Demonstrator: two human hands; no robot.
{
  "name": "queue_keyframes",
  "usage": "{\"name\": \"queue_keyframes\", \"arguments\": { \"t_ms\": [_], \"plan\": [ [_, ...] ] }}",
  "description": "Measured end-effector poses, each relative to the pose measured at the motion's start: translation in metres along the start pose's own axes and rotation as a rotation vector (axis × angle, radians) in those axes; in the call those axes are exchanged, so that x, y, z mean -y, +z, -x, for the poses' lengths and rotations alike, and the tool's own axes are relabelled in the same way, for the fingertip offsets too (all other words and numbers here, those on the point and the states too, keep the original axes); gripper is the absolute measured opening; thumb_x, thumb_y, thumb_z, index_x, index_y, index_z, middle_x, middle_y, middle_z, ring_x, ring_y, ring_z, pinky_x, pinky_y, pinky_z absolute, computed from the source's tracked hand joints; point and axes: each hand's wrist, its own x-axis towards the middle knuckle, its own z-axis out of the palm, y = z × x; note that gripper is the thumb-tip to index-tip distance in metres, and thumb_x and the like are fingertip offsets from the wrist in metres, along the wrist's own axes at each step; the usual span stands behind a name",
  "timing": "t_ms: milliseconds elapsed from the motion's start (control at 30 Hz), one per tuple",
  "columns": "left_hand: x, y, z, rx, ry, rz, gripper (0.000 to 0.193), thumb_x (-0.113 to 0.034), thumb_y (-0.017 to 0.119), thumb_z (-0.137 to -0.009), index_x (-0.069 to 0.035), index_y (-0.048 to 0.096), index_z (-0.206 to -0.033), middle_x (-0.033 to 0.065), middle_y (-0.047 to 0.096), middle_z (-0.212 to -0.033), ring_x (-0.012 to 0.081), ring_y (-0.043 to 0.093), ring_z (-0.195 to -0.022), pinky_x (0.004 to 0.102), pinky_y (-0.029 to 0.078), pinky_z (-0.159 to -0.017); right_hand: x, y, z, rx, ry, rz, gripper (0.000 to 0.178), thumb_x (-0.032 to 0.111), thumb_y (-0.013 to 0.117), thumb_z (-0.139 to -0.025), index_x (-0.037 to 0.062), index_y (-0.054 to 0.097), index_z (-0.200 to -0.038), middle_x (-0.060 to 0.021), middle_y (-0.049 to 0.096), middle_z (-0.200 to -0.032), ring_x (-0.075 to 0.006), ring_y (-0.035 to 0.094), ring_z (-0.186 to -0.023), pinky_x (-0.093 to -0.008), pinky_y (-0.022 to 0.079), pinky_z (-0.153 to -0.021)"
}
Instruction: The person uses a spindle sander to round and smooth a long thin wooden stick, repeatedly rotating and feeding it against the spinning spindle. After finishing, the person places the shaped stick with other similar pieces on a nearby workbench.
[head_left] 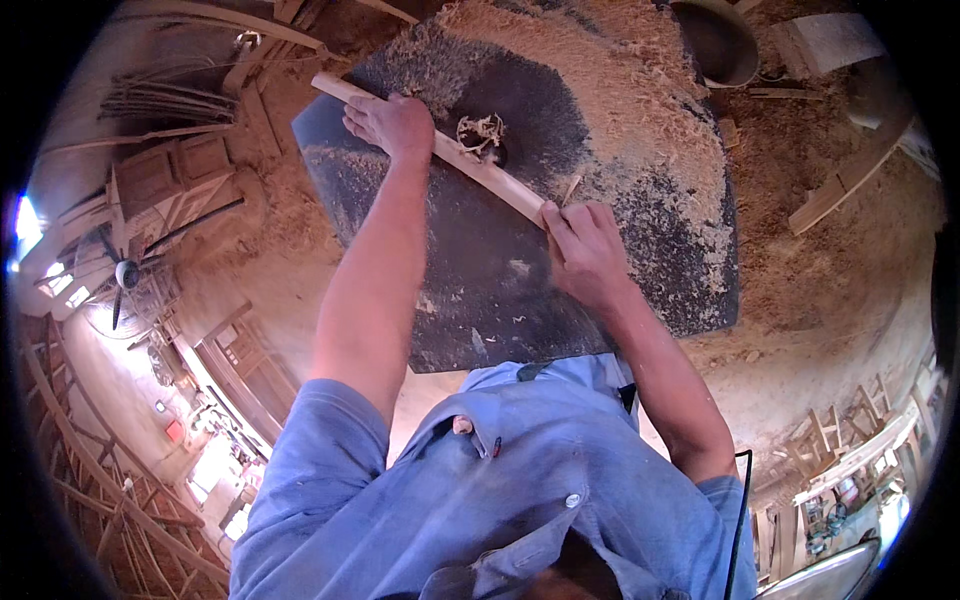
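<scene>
As the left hand (392, 125) grips a wooden strip (490, 182) near the tabletop's (480, 265) left corner, the right hand's (588, 250) fingers clasp its nearer end.

The long, narrow, pale wooden strip (490, 178) was seen to be smooth and mostly matt. The broad, dark, angular tabletop (480, 270) was scuffed and flecked, its material not clearly shown. A rough, fluffy, matt texture was presented by the spread of tan wood shavings (640, 100), and a thin, papery one by the curled, cream-coloured wood ribbons (481, 132). The loose blue shirt (520, 460) was made of matt, creased cloth, fastened by a small, round, shiny, pale button (572, 500).
</scene>
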Motion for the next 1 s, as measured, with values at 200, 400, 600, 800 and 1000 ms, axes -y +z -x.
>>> {"name": "queue_keyframes", "arguments": {
  "t_ms": [200,400,600,800,1000],
  "plan": [
    [-0.001,-0.001,0.004,-0.052,-0.055,0.168,0.072,-0.012,0.053,-0.096,0.010,0.019,-0.155,0.0312,0.023,-0.160,0.0405,0.018,-0.152,0.0449,0.018,-0.125,0.006,-0.003,0.009,0.035,-0.031,0.087,0.044,0.011,0.062,-0.083,-0.0020,0.063,-0.125,-0.0146,0.060,-0.109,-0.0330,0.060,-0.106,-0.0459,0.048,-0.093],
    [0.006,0.007,0.001,-0.182,0.020,0.173,0.074,-0.006,0.058,-0.088,0.014,0.026,-0.152,0.0340,0.041,-0.147,0.0439,0.032,-0.142,0.0465,0.025,-0.121,0.014,0.001,0.022,0.100,-0.202,-0.065,0.055,0.011,0.063,-0.081,-0.0012,0.058,-0.134,-0.0195,0.059,-0.139,-0.0365,0.052,-0.136,-0.0487,0.041,-0.114],
    [0.015,0.012,-0.008,-0.179,0.047,0.151,0.073,-0.005,0.057,-0.089,0.014,0.026,-0.152,0.0330,0.038,-0.150,0.0429,0.031,-0.144,0.0460,0.023,-0.122,0.012,-0.001,0.014,0.137,-0.251,-0.100,0.061,0.011,0.069,-0.076,-0.0030,0.057,-0.134,-0.0196,0.060,-0.139,-0.0349,0.054,-0.135,-0.0492,0.039,-0.118],
    [0.018,0.009,-0.017,-0.190,0.035,0.213,0.072,-0.004,0.056,-0.089,0.014,0.027,-0.152,0.0328,0.038,-0.151,0.0427,0.029,-0.145,0.0461,0.022,-0.123,0.011,0.002,0.004,0.150,-0.266,-0.134,0.064,0.014,0.073,-0.075,-0.0034,0.057,-0.135,-0.0198,0.059,-0.140,-0.0345,0.054,-0.135,-0.0494,0.037,-0.119],
    [0.021,0.009,-0.027,-0.213,-0.004,0.203,0.072,-0.003,0.056,-0.088,0.012,0.028,-0.152,0.0334,0.039,-0.149,0.0432,0.030,-0.144,0.0470,0.025,-0.122,0.012,0.003,-0.008,0.157,-0.275,-0.164,0.063,0.015,0.074,-0.077,-0.0035,0.058,-0.134,-0.0198,0.059,-0.140,-0.0354,0.054,-0.135,-0.0502,0.037,-0.119]
  ]
}}
